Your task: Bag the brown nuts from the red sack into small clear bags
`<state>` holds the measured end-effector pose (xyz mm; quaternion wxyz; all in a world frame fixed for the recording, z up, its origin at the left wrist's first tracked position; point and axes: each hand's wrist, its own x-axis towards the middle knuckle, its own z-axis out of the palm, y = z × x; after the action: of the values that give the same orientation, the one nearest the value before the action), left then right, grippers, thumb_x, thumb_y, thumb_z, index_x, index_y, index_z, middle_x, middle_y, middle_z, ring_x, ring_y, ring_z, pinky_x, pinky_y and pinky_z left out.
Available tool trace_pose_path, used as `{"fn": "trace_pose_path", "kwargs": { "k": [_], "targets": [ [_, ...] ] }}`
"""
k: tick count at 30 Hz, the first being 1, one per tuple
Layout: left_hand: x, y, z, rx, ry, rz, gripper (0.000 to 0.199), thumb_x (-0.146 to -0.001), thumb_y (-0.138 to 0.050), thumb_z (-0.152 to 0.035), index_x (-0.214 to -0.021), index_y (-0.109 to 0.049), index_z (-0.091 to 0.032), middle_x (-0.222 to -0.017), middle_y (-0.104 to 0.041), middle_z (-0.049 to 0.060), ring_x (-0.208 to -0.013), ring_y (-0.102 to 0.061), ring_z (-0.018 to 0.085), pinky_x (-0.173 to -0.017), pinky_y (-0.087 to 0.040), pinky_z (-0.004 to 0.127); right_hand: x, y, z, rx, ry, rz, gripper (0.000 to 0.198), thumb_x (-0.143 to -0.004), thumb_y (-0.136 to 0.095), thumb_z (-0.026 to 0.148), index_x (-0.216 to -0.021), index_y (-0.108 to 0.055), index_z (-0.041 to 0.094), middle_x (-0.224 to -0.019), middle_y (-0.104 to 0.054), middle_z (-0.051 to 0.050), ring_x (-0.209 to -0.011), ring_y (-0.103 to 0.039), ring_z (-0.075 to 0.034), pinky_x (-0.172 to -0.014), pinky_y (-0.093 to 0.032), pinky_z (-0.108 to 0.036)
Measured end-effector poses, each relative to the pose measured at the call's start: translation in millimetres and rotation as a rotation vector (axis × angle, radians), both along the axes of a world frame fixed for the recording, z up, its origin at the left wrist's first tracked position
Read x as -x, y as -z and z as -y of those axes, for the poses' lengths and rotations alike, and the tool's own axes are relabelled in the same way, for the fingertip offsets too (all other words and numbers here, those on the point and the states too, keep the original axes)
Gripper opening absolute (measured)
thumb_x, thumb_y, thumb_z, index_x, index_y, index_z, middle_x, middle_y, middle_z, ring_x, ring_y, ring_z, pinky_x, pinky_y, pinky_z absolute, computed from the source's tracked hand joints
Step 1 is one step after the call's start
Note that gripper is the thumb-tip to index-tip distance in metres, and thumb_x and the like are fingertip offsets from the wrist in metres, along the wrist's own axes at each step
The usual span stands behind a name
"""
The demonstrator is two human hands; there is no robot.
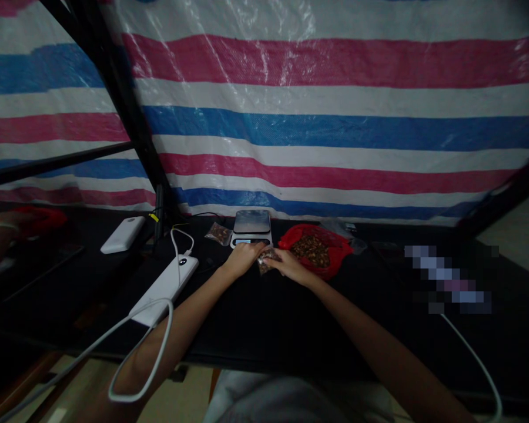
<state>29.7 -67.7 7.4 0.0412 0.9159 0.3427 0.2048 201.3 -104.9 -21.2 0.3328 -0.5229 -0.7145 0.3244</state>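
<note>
Down at the far middle of the black table (pixel 264 329), seen from the head camera, both hands meet over a small clear bag (pixel 265 260) of brown bits. The left hand (pixel 243 257) has its fingers curled down over the bag's near-left edge, knuckles up, closed on the plastic; the right hand (pixel 287 262) pinches the other side, fingers bent in and touching the bag — how tightly either one grips is too dim to tell. The bag lies on the table just in front of a small kitchen scale (pixel 251 227), whose flat steel top is bare and whose lit display sits just behind the left hand. Left of the scale lies a second small clear bag (pixel 219 233), also holding brown bits, apart from the hands. Just right of the right hand sits a red plastic bag (pixel 335 247), spread open like a shallow bowl, with a heap of the same brown pieces (pixel 312 249) in its middle. Nearer the left forearm lies a white power bank (pixel 166 286) with a white cable (pixel 141 352) looping off the table edge — a second white power bank (pixel 123 234) rests further left. Behind everything hangs a striped tarp (pixel 326 117) in pink, white and blue.
</note>
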Motion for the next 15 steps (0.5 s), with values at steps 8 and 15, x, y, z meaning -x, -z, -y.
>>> {"fn": "trace_pose_path", "kwargs": {
  "k": [8,15],
  "targets": [
    [1.3,-2.1,-2.2,0.121,-0.052,0.167,0.031,-0.087,-0.039,-0.038,-0.088,-0.063,-0.019,-0.068,-0.063,0.004,-0.065,-0.059,0.015,-0.06,-0.037,0.021,1.7,0.3,-0.3,0.062,-0.042,-0.133,0.036,-0.076,-0.055,0.045,-0.095,-0.058,0.014,-0.063,-0.058,0.001,-0.04,-0.048,-0.008,-0.041,-0.037,-0.02],
    [22.8,-11.0,-28.5,0.107,-0.305,0.513,0.041,-0.086,-0.036,-0.042,-0.072,-0.062,-0.014,-0.056,-0.057,0.002,-0.054,-0.052,0.013,-0.054,-0.034,0.021,2.5,-12.4,-0.9,0.071,-0.077,-0.361,0.035,-0.079,-0.047,0.045,-0.092,-0.058,0.013,-0.076,-0.065,-0.005,-0.041,-0.047,-0.007,-0.039,-0.036,-0.02]
  ]
}}
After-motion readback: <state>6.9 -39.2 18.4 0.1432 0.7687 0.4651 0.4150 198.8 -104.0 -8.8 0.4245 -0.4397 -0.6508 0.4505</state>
